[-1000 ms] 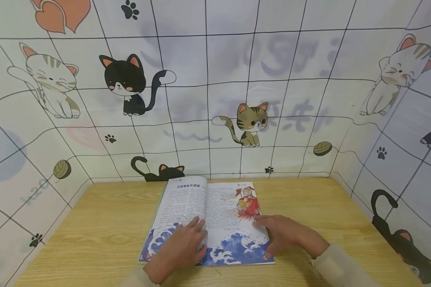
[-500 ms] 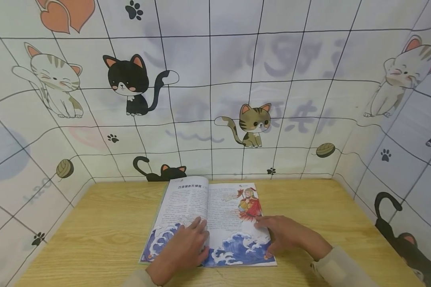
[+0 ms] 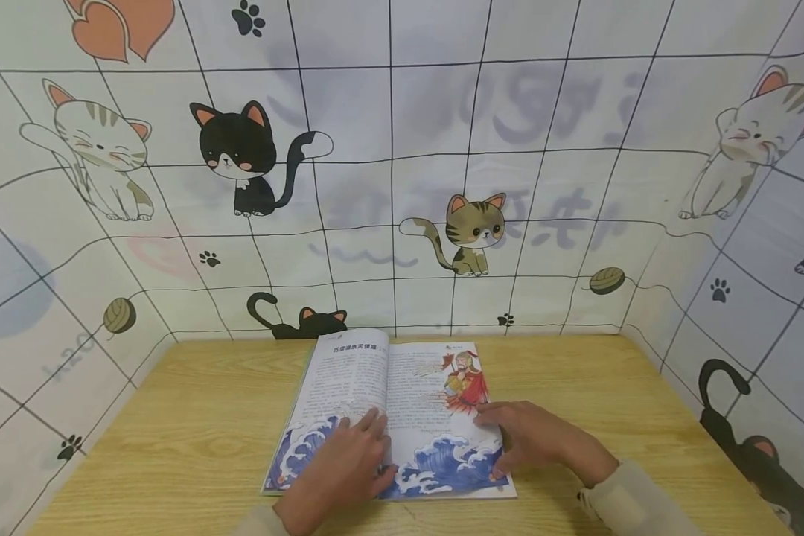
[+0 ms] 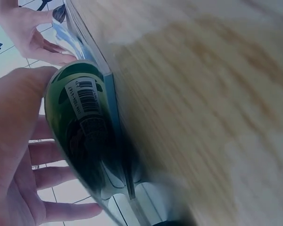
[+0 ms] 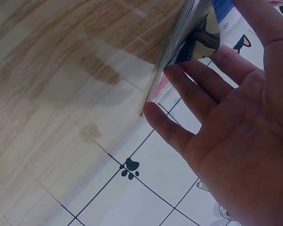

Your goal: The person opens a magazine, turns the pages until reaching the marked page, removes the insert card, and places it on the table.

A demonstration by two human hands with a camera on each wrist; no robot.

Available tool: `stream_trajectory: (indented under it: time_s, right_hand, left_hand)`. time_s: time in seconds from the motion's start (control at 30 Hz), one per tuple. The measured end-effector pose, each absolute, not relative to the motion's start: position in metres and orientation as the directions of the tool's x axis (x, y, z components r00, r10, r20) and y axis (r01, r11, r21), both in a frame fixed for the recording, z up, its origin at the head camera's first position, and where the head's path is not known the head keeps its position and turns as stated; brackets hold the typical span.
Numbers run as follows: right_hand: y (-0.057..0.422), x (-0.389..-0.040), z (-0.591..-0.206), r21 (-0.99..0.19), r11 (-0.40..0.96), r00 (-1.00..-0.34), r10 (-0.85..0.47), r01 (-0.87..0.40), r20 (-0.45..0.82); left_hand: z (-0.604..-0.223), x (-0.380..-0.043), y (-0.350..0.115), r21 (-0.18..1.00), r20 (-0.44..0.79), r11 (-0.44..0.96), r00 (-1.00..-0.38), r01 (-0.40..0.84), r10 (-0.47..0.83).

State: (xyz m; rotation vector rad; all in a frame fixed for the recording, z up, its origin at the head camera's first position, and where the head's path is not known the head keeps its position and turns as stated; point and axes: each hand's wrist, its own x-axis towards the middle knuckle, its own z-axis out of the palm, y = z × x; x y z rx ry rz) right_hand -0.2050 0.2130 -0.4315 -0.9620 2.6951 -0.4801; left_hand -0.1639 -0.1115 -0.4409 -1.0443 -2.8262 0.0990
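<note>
An open magazine point(image 3: 420, 387) lies on the wooden table, with printed text, blue waves along the bottom and a red-robed figure on the right page. My left hand point(image 3: 351, 454) rests on the lower left page beside the spine, fingers loosely extended, thumb across the fold. At the right edge is my right hand point(image 3: 532, 435), its thumb and fingers pinching the lower right corner of the page. In the right wrist view that page point(image 5: 208, 40) curls up, its dark printed underside showing. The left wrist view shows the green back cover point(image 4: 80, 110) with a barcode, bowed up under my left hand.
The wooden table point(image 3: 201, 417) extends to both sides of the magazine. Behind it and at both sides stand white cloth walls point(image 3: 348, 186) with grid lines and cartoon cats.
The right page's lower corner has lifted and shifted slightly left, baring a white strip of the sheet beneath. My left thumb has slid a little to the right. The head view has shifted slightly.
</note>
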Motion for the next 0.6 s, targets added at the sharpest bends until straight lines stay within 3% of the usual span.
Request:
stream_trajectory:
  time_s: [0.6]
  right_hand:
    - [0.2057,-0.2058,-0.4302,-0.321,0.713,-0.754,-0.657,-0.624,0.006]
  left_hand:
    - [-0.4436,-0.1591,-0.1062,-0.157,0.084,0.740,-0.738,0.654,0.669]
